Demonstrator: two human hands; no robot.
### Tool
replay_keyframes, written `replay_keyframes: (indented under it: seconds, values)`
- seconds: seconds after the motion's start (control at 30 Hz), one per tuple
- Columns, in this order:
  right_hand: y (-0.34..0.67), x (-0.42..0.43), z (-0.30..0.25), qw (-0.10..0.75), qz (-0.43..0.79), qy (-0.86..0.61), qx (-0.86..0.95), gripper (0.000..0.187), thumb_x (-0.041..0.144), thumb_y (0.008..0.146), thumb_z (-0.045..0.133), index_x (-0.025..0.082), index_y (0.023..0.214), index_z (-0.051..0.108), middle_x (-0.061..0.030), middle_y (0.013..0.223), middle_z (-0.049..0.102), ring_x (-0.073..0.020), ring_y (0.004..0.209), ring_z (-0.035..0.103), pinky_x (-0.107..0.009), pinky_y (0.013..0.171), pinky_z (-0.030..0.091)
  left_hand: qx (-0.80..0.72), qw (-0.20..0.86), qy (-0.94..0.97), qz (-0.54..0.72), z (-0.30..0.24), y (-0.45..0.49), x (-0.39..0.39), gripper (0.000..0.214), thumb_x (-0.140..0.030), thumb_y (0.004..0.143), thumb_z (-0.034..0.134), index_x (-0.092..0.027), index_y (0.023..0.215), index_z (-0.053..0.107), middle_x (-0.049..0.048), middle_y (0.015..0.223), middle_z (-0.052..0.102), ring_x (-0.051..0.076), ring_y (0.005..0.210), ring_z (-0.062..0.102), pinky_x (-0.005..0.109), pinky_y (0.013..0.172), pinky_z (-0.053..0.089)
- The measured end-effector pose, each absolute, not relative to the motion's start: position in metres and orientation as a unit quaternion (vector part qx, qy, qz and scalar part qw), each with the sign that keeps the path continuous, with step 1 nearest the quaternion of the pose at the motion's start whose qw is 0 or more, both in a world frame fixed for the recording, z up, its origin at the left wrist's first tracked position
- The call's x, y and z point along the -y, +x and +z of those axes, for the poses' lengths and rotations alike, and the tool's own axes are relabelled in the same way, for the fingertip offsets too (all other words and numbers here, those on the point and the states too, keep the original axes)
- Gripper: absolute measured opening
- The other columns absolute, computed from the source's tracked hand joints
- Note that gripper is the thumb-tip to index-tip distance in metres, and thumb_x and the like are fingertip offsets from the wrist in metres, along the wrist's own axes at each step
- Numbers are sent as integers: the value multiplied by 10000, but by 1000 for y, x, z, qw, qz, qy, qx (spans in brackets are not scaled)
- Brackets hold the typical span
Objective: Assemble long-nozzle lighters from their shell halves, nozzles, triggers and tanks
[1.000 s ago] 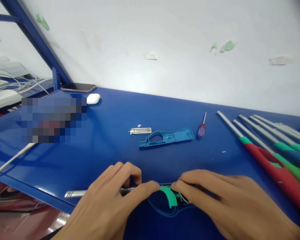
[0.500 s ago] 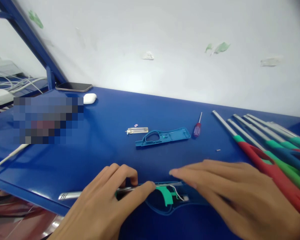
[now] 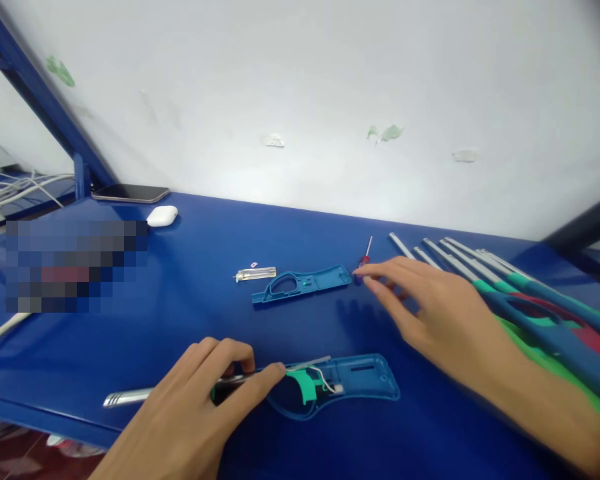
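My left hand [image 3: 200, 393] is closed around the metal tube [image 3: 125, 398] of an opened long-reach lighter [image 3: 375, 380] at the front of the table. The lighter's blue half-shell lies inside up, showing a green trigger [image 3: 305, 385] and a white wire. My right hand [image 3: 420, 307] reaches over the table, thumb and forefinger slightly apart at the handle of a small screwdriver [image 3: 365, 261]. Its fingertips partly cover the handle; a firm grip does not show. Just left of them lies the other blue half-shell [image 3: 325, 281], beside a clear fuel tank [image 3: 257, 274].
Several assembled lighters [image 3: 530, 313] lie along the right side, partly behind my right forearm. At the back left are a phone [image 3: 130, 193], a white earbud case [image 3: 163, 216] and a blurred-out object [image 3: 75, 260] with a white cable [image 3: 5, 328]. A wall [image 3: 305, 80] borders the table's back.
My right hand has moved away from the lighter's handle end, up to the screwdriver, uncovering the shell's end. My left hand keeps its hold on the tube. The view has shifted somewhat.
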State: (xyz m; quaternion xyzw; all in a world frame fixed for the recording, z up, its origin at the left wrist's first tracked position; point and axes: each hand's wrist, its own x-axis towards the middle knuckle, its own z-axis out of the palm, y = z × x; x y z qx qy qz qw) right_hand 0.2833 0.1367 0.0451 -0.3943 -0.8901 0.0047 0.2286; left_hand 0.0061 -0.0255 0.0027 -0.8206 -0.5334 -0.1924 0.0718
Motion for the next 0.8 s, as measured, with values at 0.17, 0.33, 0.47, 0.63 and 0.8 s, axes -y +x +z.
replay_keyframes:
  seconds: [0.17,0.33,0.47,0.63,0.8]
  values:
    - [277,-124,48,229,136,-309,913,209,340,1043,552,275,1140,725,-13,1098,761,-179,1041,695,-350,922,549,530,72,-819,-207,3,5,23,649,66,844,394,-293,1333,626,51,1089,610,177,853,547,290,775,511]
    - [271,-110,43,203,210,-209,933,160,327,1010,645,289,1139,732,12,1067,753,-144,1006,678,-297,922,538,558,56,-816,-139,-10,1,34,832,112,824,366,-351,1506,478,43,1298,598,229,1148,543,354,940,522]
    - [269,-109,37,216,170,-162,948,227,242,1064,531,255,1096,755,-14,1021,769,-149,929,696,-309,880,545,565,53,-815,-117,-14,1,40,871,124,811,371,-376,1518,459,17,1342,604,229,1233,522,350,988,523]
    - [266,-102,38,230,153,-190,942,227,272,1063,527,269,1116,748,-8,1074,780,-170,990,719,-327,928,557,539,53,-821,-183,2,2,28,599,-2,915,423,-310,1405,576,49,1143,636,184,944,593,286,826,555]
    - [263,-103,37,239,153,-142,949,263,150,1046,528,242,1174,738,-11,1062,793,-143,949,727,-294,887,562,535,44,-818,-205,9,5,23,446,-123,963,474,-286,1358,601,52,1076,623,180,849,570,291,768,538]
